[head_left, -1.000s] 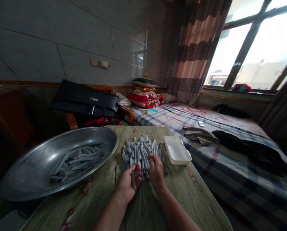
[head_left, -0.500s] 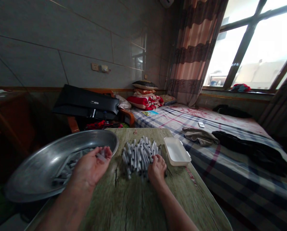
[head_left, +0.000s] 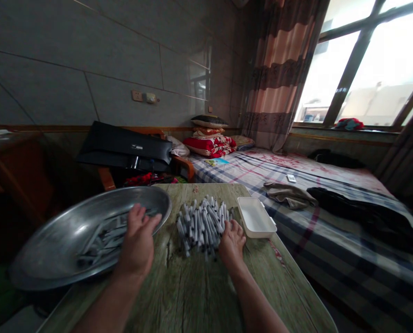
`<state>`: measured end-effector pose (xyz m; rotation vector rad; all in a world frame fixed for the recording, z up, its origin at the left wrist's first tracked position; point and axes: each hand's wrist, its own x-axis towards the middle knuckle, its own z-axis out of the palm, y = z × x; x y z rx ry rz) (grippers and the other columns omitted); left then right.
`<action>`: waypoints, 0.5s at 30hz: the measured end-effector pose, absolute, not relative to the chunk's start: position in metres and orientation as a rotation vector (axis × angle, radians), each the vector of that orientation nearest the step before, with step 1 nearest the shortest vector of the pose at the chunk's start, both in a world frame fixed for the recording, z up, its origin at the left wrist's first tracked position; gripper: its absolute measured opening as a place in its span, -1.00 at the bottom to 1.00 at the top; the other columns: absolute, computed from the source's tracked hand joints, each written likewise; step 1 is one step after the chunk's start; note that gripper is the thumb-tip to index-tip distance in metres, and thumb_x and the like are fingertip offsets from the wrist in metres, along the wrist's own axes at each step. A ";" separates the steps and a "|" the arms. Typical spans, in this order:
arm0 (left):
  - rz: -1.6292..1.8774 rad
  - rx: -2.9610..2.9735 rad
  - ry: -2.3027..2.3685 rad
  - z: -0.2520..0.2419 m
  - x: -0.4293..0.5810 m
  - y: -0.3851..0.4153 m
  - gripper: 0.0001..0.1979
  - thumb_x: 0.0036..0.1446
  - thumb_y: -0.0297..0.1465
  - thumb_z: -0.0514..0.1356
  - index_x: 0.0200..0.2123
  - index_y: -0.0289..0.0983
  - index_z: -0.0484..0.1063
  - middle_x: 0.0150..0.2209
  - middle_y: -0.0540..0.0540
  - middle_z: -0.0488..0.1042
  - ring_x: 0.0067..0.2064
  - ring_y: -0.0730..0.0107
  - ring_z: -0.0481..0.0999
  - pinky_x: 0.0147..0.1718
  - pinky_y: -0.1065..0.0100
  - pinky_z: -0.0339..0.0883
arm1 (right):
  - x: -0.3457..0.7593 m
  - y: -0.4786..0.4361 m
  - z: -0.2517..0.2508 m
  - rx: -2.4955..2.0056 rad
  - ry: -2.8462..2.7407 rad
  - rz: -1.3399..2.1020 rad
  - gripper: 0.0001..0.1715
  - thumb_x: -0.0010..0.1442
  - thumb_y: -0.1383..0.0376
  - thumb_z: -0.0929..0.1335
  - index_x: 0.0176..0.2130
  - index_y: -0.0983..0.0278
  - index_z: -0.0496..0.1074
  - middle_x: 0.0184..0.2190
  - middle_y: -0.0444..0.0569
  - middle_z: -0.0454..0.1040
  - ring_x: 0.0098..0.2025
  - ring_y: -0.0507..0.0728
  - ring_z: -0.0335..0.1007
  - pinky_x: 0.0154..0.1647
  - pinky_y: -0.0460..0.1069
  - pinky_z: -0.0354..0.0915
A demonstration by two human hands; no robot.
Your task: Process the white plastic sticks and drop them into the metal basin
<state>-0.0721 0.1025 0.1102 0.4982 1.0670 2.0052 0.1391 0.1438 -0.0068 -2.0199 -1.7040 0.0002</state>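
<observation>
My left hand (head_left: 139, 238) is over the right side of a large metal basin (head_left: 50, 238), fingers apart, with nothing visible in it. Inside the basin lie several pale, translucent tube-like pieces (head_left: 106, 238). A pile of thin white and clear pens or tubes with dark ends (head_left: 203, 222) rests on the wooden-topped table (head_left: 189, 296). At the right edge of this pile is my right hand (head_left: 233, 238), its fingers curled; whatever its fingertips hold, if anything, is hidden. Just right of that hand stands an open white plastic box (head_left: 257, 217).
Beyond the table, a bed (head_left: 296, 231) holds a grey-brown cloth (head_left: 289, 195), dark clothing (head_left: 359, 219) and a small white object (head_left: 291, 178). A black padded item (head_left: 126, 148) lies across a wooden chair behind the basin.
My left hand has turned over and its fingers have opened; the translucent pieces it held are gone from it. My right hand has shifted slightly right along the pile.
</observation>
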 end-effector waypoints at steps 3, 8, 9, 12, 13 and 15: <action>1.784 0.713 1.067 0.086 -0.027 0.087 -0.65 -0.09 -0.69 0.28 -0.22 -0.24 0.51 -0.11 -0.08 0.51 0.03 0.38 0.42 -0.03 0.50 0.24 | 0.142 0.143 -0.004 -2.103 -1.721 0.023 -0.49 0.20 0.51 0.11 0.00 0.23 0.42 0.08 0.23 0.32 0.09 0.36 0.18 -0.09 0.19 0.18; 1.502 0.835 1.143 0.039 0.018 0.082 -0.84 -0.08 -0.60 0.26 -0.36 -0.32 0.54 -0.35 -0.09 0.54 -0.27 0.38 0.49 -0.29 0.48 0.31 | 0.145 0.142 0.001 -2.157 -1.739 0.016 -0.53 0.20 0.52 0.12 -0.06 0.25 0.44 0.03 0.22 0.35 0.03 0.34 0.25 -0.17 0.13 0.23; 1.481 0.851 1.146 0.032 0.021 0.083 -0.86 -0.08 -0.58 0.26 -0.38 -0.32 0.53 -0.38 -0.09 0.53 -0.30 0.37 0.48 -0.34 0.47 0.32 | 0.146 0.142 0.001 -2.148 -1.748 0.015 -0.53 0.20 0.53 0.12 -0.07 0.25 0.45 0.02 0.21 0.35 0.03 0.33 0.26 -0.16 0.12 0.23; 1.440 0.873 1.113 0.015 0.026 0.085 -0.91 -0.07 -0.52 0.25 -0.40 -0.30 0.50 -0.39 -0.09 0.53 -0.33 0.34 0.49 -0.41 0.44 0.33 | 0.147 0.144 -0.001 -2.072 -1.767 0.022 -0.50 0.15 0.56 0.13 -0.09 0.26 0.47 0.03 0.21 0.36 0.02 0.31 0.27 -0.13 0.09 0.23; 1.438 0.864 1.096 0.010 0.026 0.086 -0.90 -0.07 -0.50 0.26 -0.39 -0.30 0.49 -0.38 -0.10 0.53 -0.34 0.34 0.50 -0.42 0.43 0.35 | 0.147 0.145 -0.003 -2.030 -1.766 0.025 -0.49 0.13 0.58 0.13 -0.10 0.27 0.47 0.04 0.22 0.35 0.02 0.30 0.27 -0.10 0.09 0.23; 1.442 0.833 1.068 0.003 0.024 0.086 -0.86 -0.09 -0.46 0.28 -0.37 -0.29 0.47 -0.38 -0.10 0.54 -0.37 0.35 0.50 -0.43 0.41 0.36 | 0.147 0.146 -0.007 -1.928 -1.749 0.037 -0.45 0.09 0.61 0.13 -0.08 0.28 0.47 0.08 0.21 0.33 0.05 0.30 0.25 -0.05 0.09 0.22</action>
